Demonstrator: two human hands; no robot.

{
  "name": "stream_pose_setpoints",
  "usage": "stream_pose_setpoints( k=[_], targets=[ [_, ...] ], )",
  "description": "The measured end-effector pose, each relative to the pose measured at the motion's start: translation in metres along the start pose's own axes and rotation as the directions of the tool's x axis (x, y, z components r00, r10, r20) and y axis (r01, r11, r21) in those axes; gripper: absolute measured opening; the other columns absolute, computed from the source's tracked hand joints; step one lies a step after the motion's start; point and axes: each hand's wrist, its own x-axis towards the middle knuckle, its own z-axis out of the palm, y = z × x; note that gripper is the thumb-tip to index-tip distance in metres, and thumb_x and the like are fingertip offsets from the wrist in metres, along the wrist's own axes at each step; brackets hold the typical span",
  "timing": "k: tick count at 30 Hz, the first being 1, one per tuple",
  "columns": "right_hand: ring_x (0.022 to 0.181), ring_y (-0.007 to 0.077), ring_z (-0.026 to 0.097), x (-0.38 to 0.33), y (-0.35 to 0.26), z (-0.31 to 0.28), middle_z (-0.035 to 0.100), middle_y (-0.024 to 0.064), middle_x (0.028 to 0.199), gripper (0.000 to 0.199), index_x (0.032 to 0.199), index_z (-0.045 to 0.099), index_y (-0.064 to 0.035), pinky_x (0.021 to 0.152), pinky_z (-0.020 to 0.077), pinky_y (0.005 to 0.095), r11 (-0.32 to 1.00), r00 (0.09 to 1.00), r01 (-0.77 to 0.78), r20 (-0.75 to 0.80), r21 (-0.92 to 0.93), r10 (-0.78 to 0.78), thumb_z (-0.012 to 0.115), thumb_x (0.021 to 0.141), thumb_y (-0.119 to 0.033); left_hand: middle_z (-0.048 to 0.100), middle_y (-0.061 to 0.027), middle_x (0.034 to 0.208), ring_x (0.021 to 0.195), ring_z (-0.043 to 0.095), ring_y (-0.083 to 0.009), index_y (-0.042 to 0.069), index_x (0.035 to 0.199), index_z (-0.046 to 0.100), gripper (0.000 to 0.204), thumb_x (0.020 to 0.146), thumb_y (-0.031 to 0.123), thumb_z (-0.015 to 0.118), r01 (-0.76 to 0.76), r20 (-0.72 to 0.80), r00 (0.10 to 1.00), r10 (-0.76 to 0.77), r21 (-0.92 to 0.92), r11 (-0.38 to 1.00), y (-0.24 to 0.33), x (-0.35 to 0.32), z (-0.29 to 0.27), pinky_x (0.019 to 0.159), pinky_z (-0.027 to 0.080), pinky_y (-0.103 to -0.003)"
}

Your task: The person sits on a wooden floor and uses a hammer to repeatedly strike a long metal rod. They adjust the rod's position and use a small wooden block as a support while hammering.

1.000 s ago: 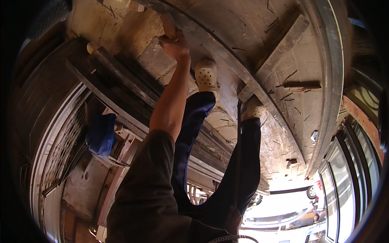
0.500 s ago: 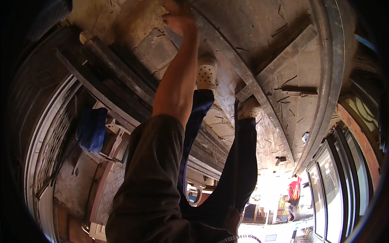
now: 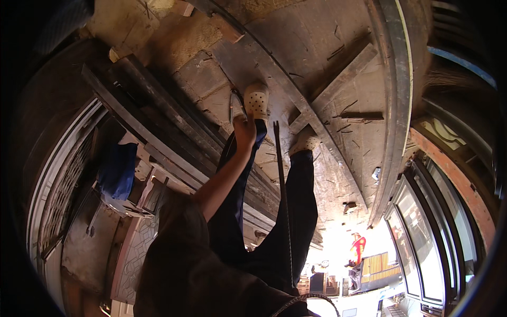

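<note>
My left hand (image 3: 244,131) is low beside the pale clog (image 3: 257,103) on my left foot. Its fingers appear closed on the lower end of a slim two-armed tool that looks like pliers (image 3: 232,103); the grip itself is small and dark. A long dark pry bar (image 3: 281,174) with a forked tip rises between my legs, its lower end near my waist. My right hand does not show. Ahead, a short brown wood block (image 3: 228,29) rests at a long narrow plank (image 3: 296,95) that crosses the floor diagonally.
Dark beams (image 3: 163,105) lie stacked on the left. A shorter board (image 3: 343,79) meets the long plank, and nails or splinters are scattered around. Glazed frames (image 3: 417,232) lean on the right. A blue cloth (image 3: 117,169) hangs at left. A person in red (image 3: 357,251) is in the bright background.
My left hand has drawn back from the far floor to beside my left clog, with the plier-like tool now showing at it. The wood block and the pry bar's forked tip have come into sight.
</note>
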Motion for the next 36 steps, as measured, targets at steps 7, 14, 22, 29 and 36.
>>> stream_pose_setpoints(
  k=[7,14,22,29,36],
  targets=[
    [0.053,0.0374,0.055,-0.032,0.0,-0.027,0.052,0.0183,0.056,0.026,0.07,0.049,-0.004,0.048,0.041,0.0468,0.992,0.995,0.079,-0.055,-0.094,-0.085,0.059,0.085,-0.023,0.06,-0.0078,0.081,0.077,0.061,-0.0195,0.001,0.113,0.054,0.067,0.094,0.063,0.035,0.741,0.682,0.67,-0.293,-0.639,0.206,0.097,-0.081,-0.068,0.075,0.052,-0.037],
    [0.051,0.0365,0.055,-0.042,-0.001,-0.029,0.051,0.0175,0.055,0.026,0.069,0.048,-0.0043,0.048,0.0406,0.0459,0.986,0.991,0.061,-0.106,-0.155,-0.078,0.06,0.084,-0.022,0.06,-0.0195,0.095,0.089,0.059,-0.0311,-0.009,0.112,0.05,0.056,0.085,0.035,0.071,0.179,-0.095,0.964,-0.249,-0.461,0.869,0.121,0.099,-0.041,0.081,0.046,-0.038],
    [0.049,0.0354,0.054,-0.017,-0.009,0.002,0.05,0.0165,0.053,0.026,0.067,0.047,-0.0046,0.047,0.0402,0.0449,0.989,0.995,-0.094,-0.047,-0.112,0.09,0.061,0.083,-0.02,0.054,-0.031,0.111,0.101,0.058,-0.0437,-0.014,0.119,0.042,0.086,0.068,0.043,0.081,-0.022,-0.201,0.979,0.023,0.006,1.0,0.113,0.262,0.03,0.089,0.051,-0.045],
    [0.048,0.0345,0.053,-0.026,-0.003,-0.004,0.049,0.0156,0.051,0.027,0.066,0.046,-0.0049,0.046,0.0399,0.044,0.991,0.992,-0.126,0.001,-0.036,0.126,0.062,0.082,-0.019,0.066,-0.0195,0.104,0.097,0.065,-0.0268,-0.006,0.109,0.06,0.051,0.076,0.03,0.072,-0.567,-0.158,0.815,0.558,-0.019,0.823,0.056,0.32,-0.015,0.08,0.052,-0.036],
    [0.046,0.0336,0.053,-0.032,0.012,0.0,0.048,0.0148,0.05,0.028,0.064,0.046,-0.0051,0.045,0.0396,0.0431,0.994,0.993,-0.113,-0.021,-0.011,0.113,0.063,0.081,-0.018,0.063,-0.0127,0.093,0.075,0.066,-0.0151,-0.01,0.112,0.056,0.041,0.087,0.022,0.067,-0.332,-0.202,0.941,0.27,-0.416,0.847,0.058,0.348,-0.001,0.065,0.054,-0.024]
  ],
)
